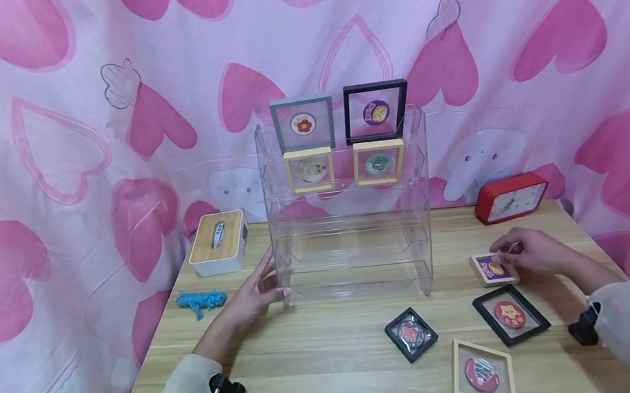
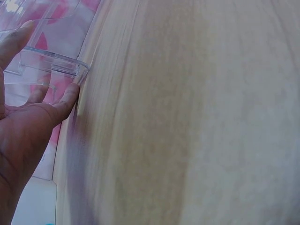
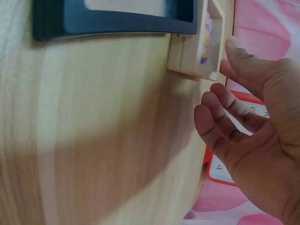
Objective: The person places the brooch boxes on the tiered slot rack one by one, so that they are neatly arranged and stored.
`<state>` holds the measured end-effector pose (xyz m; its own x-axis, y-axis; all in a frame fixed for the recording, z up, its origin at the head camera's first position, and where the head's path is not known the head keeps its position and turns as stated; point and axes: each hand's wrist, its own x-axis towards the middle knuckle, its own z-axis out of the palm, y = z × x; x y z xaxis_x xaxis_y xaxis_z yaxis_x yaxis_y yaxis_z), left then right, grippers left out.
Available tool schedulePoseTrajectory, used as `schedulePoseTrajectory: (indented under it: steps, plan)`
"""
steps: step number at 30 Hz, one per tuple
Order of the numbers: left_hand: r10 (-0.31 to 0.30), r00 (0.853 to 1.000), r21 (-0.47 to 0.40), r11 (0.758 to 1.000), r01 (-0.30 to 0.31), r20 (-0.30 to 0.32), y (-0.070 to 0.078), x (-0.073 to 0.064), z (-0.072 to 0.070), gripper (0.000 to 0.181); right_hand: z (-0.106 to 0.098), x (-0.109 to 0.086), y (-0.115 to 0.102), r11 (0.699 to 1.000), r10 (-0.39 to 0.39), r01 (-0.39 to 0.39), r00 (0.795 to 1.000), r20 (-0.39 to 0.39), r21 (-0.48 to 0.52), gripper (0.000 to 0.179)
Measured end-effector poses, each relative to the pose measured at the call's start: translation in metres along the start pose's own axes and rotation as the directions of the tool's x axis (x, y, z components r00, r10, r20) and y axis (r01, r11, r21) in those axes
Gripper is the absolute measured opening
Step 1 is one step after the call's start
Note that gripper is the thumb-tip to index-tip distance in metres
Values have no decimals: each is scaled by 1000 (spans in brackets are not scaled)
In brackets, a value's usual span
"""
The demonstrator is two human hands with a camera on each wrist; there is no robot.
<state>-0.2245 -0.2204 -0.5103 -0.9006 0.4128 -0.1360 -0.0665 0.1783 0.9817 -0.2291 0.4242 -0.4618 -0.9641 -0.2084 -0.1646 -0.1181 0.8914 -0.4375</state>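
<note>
Towards the right edge of the table [image 1: 308,365], the small pale frame [image 1: 487,273] is reached by the right hand [image 1: 532,253] — fingers loosely curled, no grip evident. The clear stand [image 1: 348,222] is touched by the left hand [image 1: 249,299], fingers extended. Lifting by the rim is advised — film untouched. Four frames [image 1: 303,123], each with a badge enclosed, are held on upper tiers.

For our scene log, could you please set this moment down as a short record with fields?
Left hand: touching left side of clear tiered rack
Right hand: at small pale frame, contact unclear
Rack, upper row: grey flower-badge frame, black purple-badge frame
Rack, next row: wooden cream-badge frame, wooden green-badge frame
Lying on table: small black frame, larger black frame, larger wooden frame
Table left: wood-topped tissue box, blue stringy bundle
Table right rear: red clock
</note>
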Motion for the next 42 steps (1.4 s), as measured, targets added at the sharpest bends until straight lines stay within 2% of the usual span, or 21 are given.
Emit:
schedulePoseTrajectory:
  steps: [7, 17, 25, 35, 42]
  plan:
    - [6, 1000, 7, 1000, -6, 2, -1, 0, -1, 108, 10, 2, 10, 999, 34, -35, 999, 10, 38, 28]
    - [7, 1000, 4, 1000, -7, 5, -2, 0, -1, 107, 18, 3, 14, 998, 38, -37, 999, -18, 56, 24]
    - [-16, 1000, 10, 1000, 17, -4, -1, 1, -1, 107, 15, 3, 15, 998, 43, -42, 999, -20, 47, 22]
    - [25, 999, -27, 999, -25, 20, 1, 0, 0, 111, 11, 2, 16, 997, 59, -56, 997, -56, 52, 21]
    - [35, 999, -6, 999, -35, 19, 2, -1, 1, 110, 3, -3, 6, 998, 38, -33, 992, -119, 49, 21]
